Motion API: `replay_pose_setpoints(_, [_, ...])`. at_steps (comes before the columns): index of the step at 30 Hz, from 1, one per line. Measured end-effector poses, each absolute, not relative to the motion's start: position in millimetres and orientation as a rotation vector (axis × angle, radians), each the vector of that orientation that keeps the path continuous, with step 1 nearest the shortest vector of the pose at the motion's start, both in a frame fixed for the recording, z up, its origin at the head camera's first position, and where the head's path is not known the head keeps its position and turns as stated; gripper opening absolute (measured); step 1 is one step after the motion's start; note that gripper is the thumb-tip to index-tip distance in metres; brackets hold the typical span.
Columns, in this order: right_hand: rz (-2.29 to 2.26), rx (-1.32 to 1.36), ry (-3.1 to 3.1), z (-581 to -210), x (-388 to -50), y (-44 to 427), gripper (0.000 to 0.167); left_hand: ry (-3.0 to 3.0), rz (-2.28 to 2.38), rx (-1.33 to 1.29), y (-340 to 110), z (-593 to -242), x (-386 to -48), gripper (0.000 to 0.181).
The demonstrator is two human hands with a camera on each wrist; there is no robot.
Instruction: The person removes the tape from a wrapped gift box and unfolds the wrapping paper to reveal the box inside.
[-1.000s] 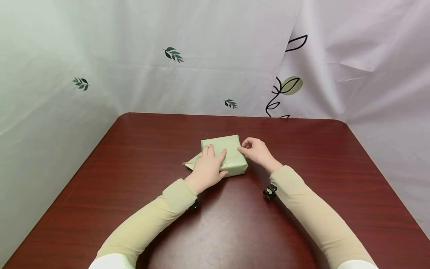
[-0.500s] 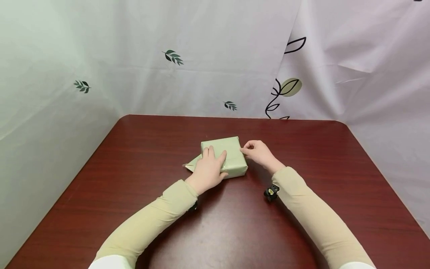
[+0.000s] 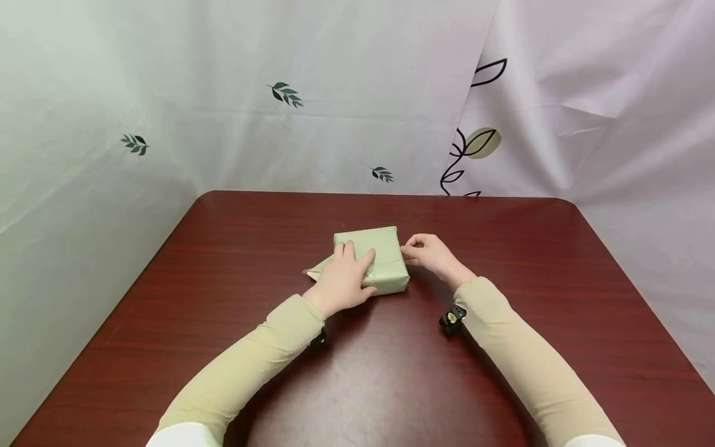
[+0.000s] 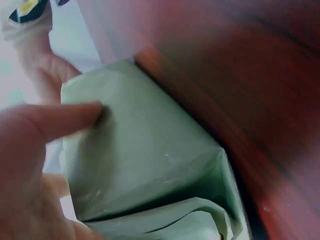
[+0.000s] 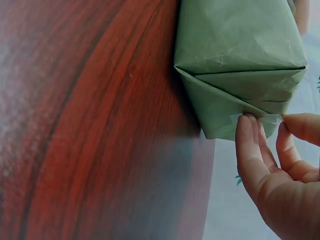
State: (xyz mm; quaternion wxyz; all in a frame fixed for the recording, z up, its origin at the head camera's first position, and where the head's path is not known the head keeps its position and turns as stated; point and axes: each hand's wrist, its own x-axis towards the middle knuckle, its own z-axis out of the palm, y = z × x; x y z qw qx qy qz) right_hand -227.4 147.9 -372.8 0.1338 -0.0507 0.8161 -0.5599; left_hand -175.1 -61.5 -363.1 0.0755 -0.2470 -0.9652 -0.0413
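Note:
A package wrapped in light green paper [image 3: 385, 245] lies on the table, its left end with a pointed flap sticking out. My left hand [image 3: 342, 279] rests on its top with fingers spread; in the left wrist view the thumb of the left hand [image 4: 30, 130] lies against the package's side [image 4: 135, 135]. At the right end is my right hand [image 3: 432, 254]. In the right wrist view, thumb and a curled finger of the right hand [image 5: 285, 195] pinch a strip of clear tape [image 5: 270, 118], while other fingertips touch the folded end flap [image 5: 220, 102].
The dark red wooden table [image 3: 357, 379] extends around the package. White curtains with leaf prints [image 3: 335, 62] hang behind the table and along both sides. A black device [image 3: 452, 319] is strapped at the right wrist.
Over the last second my right hand has shifted slightly right, its fingertips now lower against the package's right end. The left hand stays on top, with the package nearly still.

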Motion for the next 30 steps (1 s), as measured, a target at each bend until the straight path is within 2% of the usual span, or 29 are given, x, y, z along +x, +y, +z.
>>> replay_pose_setpoints(4, [-1.646,-0.149,2.330,-373.2,-227.6,149.3,0.014,-2.998,-0.237,-0.612,-52.1,-354.4,-181.8,0.065])
replay_pose_setpoints(8, [-1.720,-0.140,2.236,-374.7,-229.3,152.3,0.010,-3.134,-0.290,-0.367,-30.8,-345.2,-189.9,0.078])
replay_pose_setpoints(14, [-1.818,-0.126,2.066,-377.8,-230.6,152.6,0.012,-3.254,-0.068,-0.102,-6.4,-346.4,-196.2,0.085])
replay_pose_setpoints(23, [-1.833,-0.090,2.009,-376.6,-229.2,156.4,0.013,-3.257,-0.050,-0.002,3.6,-348.6,-200.1,0.083])
replay_pose_setpoints(30, [-1.636,-0.055,2.094,-373.5,-232.4,172.5,0.011,-3.259,-0.086,0.045,7.3,-350.0,-201.1,0.087])
